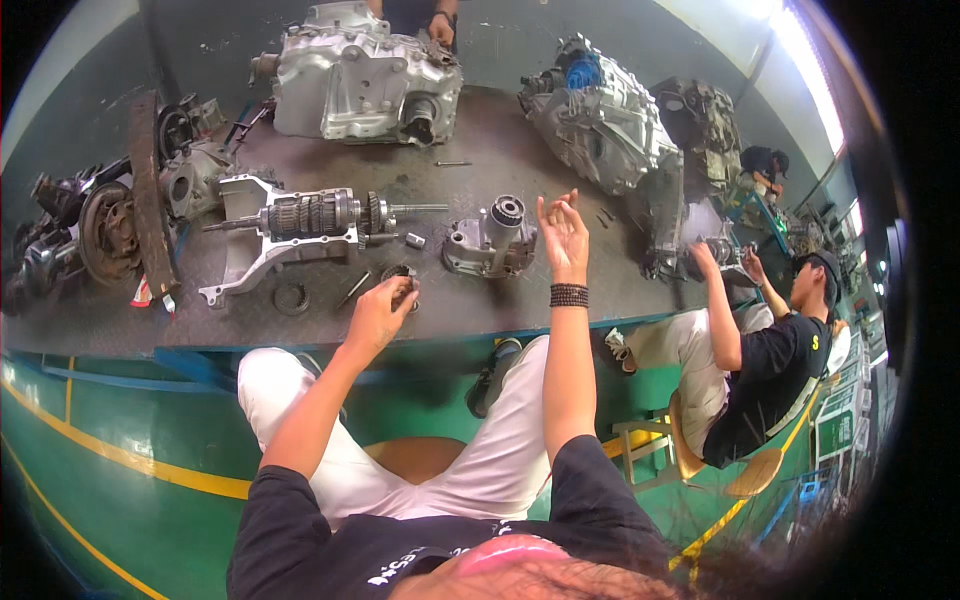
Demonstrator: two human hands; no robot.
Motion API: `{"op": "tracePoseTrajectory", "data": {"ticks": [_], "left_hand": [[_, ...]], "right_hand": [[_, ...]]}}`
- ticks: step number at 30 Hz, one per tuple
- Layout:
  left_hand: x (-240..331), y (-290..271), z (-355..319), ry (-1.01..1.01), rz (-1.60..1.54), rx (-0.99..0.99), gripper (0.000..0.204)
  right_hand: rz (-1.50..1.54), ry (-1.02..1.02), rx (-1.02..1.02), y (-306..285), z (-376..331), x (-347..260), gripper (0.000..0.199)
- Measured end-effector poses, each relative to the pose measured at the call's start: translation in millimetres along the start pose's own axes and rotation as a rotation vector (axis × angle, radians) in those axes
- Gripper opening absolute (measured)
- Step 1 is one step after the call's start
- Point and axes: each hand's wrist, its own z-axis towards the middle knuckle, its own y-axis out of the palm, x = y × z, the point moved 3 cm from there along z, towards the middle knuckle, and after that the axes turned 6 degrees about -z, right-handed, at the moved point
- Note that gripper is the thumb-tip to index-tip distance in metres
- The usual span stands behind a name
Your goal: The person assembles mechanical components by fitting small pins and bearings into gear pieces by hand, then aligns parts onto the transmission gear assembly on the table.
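My left hand (382,312) is closed on a small dark toothed gear (398,271) at the near side of the workbench; the fingers partly hide it. My right hand (565,238) is raised beside a round grey metal housing (478,252) with a toothed hub on top, its fingers apart and loosely curled, holding nothing. Left of centre, a gearbox shaft with several gears (310,215) lies in an open silver casing half (240,262). Close to my left hand are a gear ring (292,297), a thin metal pin (354,288) and a short metal sleeve (415,240).
A large silver gearbox (365,85) stands at the back, with another person's hand (441,29) on it. Another gearbox (600,120) sits back right. Rusty drum parts (108,232) and an upright metal bar (150,190) crowd the left. A seated person (770,370) works at right.
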Motion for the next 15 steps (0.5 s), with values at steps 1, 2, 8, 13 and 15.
{"op": "tracePoseTrajectory", "data": {"ticks": [1, 2, 8, 13, 15], "left_hand": [[-7, 0, -4, 0.008, -0.002, 0.005, 0.026], [-14, -5, -5, 0.017, 0.001, 0.012, 0.026], [7, 1, 3, 0.048, -0.002, 0.005, 0.028], [-2, -3, 0, 0.026, 0.028, -0.013, 0.029], [-4, -4, 0, 0.008, 0.032, -0.011, 0.029]], "right_hand": [[0.039, 0.017, 0.011, -2, -4, 6, 0.036], [0.048, 0.033, 0.004, 9, -8, 14, 0.036], [-0.177, 0.023, 0.174, -18, 22, -18, 0.026], [-0.37, -0.004, 0.22, -42, 36, -11, 0.023], [-0.345, 0.006, 0.212, -45, 35, -9, 0.023]]}}
